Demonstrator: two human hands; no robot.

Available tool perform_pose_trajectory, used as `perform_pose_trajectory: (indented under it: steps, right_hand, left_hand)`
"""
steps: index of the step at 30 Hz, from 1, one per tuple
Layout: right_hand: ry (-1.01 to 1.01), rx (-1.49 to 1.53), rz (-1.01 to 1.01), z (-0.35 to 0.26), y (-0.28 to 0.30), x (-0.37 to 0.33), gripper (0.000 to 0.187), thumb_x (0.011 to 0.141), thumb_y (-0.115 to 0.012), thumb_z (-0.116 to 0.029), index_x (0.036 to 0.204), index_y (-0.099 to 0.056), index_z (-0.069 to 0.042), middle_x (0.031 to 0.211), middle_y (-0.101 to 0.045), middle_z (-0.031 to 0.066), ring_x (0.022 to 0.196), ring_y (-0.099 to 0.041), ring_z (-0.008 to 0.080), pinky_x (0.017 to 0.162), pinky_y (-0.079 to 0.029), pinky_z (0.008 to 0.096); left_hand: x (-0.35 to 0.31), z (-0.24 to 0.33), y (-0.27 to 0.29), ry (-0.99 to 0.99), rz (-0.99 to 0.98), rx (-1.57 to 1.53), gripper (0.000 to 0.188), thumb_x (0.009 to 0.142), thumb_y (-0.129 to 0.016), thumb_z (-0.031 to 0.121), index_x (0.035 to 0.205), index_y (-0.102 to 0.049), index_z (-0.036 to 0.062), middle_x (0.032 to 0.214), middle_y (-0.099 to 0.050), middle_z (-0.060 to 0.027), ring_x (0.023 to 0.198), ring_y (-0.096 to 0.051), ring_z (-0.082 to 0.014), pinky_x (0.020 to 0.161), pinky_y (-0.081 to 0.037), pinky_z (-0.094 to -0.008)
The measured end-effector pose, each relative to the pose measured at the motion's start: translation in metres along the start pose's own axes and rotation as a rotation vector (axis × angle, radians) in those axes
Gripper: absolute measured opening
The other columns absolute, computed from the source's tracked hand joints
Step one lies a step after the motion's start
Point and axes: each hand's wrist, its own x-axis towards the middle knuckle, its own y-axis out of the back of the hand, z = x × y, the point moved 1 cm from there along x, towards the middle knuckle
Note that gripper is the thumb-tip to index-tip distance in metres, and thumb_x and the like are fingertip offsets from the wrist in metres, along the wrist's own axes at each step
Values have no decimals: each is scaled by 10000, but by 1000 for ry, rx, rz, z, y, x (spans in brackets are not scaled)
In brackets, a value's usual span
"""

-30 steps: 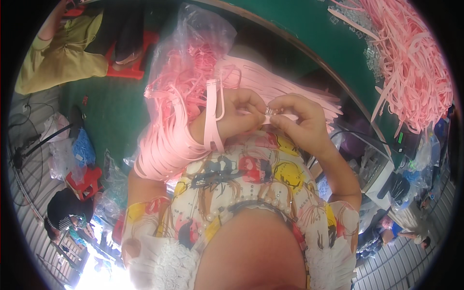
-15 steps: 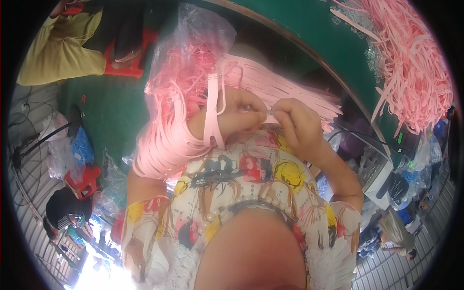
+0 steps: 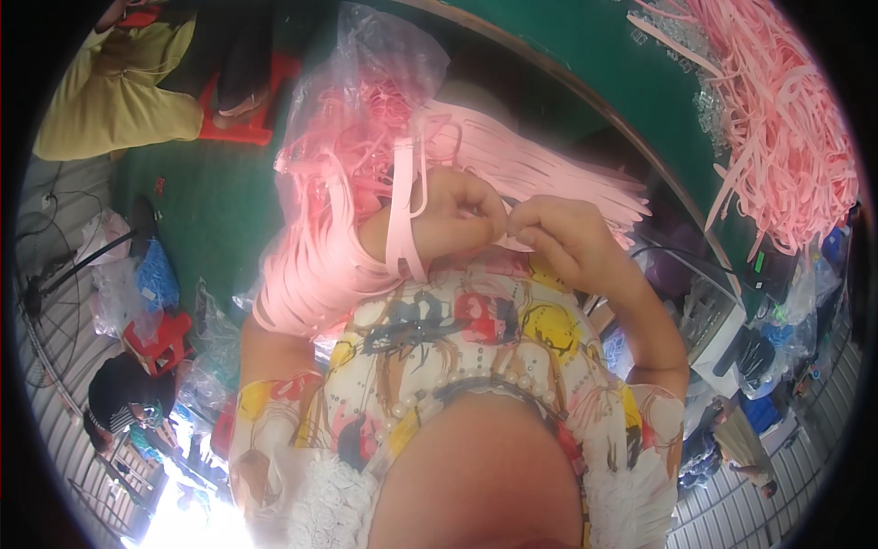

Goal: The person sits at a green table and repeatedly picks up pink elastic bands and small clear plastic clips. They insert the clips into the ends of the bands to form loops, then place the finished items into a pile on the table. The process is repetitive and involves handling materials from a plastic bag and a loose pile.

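My left hand [image 3: 465, 212] and my right hand [image 3: 565, 240] meet in front of my chest, fingers pinched and nearly touching. A short piece of pink strap [image 3: 512, 243] shows between them; most of it is covered by the fingers. Many pink strap loops [image 3: 315, 261] hang round my left forearm, and one strap [image 3: 401, 206] lies over that wrist. Just beyond my hands a bundle of flat pink straps [image 3: 549, 174] spreads to the right. A clear plastic bag [image 3: 389, 46] holds more pink straps behind my left arm.
On the green table [image 3: 585, 46] at the far right lies a large tangled heap of pink straps [image 3: 777, 137], with small clear plastic pieces [image 3: 711, 114] beside it. Red stools [image 3: 240, 128] and seated people are to the left. A white box-shaped machine [image 3: 713, 334] stands at right.
My right hand has turned and its fingers have closed in nearer to my left fingertips. The small clear piece seen between the fingertips earlier is now hidden. My left hand has barely moved.
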Motion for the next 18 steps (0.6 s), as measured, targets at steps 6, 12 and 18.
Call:
perform_pose_trajectory:
  steps: [6,12,18]
  right_hand:
    - [-164,131,-23,6,9,4,108,866,-526,-65,936,-590,-13,802,-613,114,704,-592,183,649,-466,283]
    - [-302,135,-74,13,15,5,138,867,-559,-133,888,-600,-2,735,-598,88,685,-561,101,621,-452,258]
    - [-228,133,-63,16,12,8,189,867,-557,-160,849,-623,16,694,-604,82,634,-548,98,584,-448,266]
  left_hand:
    - [-7,20,-12,-114,124,87,118,799,-579,-4,894,-648,3,819,-605,-40,724,-575,-94,635,-455,-225]
    - [-2,7,-3,-557,107,477,225,805,-585,-7,1023,-642,-5,910,-636,-128,786,-619,-207,714,-477,-295]
    - [4,8,-4,-643,156,487,226,807,-622,20,1030,-638,-11,890,-650,-150,818,-638,-239,718,-475,-313]
